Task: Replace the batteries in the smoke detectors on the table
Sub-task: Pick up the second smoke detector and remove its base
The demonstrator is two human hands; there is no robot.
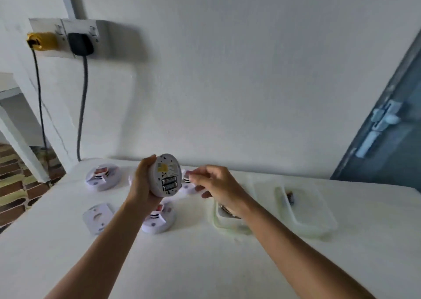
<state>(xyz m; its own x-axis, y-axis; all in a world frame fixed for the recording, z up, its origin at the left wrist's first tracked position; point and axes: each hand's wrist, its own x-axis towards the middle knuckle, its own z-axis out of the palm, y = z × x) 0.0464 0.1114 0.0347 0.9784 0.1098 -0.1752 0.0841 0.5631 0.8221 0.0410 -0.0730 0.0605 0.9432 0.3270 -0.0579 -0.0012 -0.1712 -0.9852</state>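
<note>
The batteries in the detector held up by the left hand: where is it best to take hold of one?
Probably pinch the upper battery at one end, coming from the open back that faces the right hand; both lie sideways in their slot.

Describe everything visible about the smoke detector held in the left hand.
The smoke detector is a round white disc of what looks like plastic, held above the table, tilted with its back toward the camera. A yellowish label sits on the upper back. Below it the battery bay is uncovered and holds two dark cylindrical batteries side by side. The left hand grips its left edge; the right hand hovers close by without touching it.
</note>
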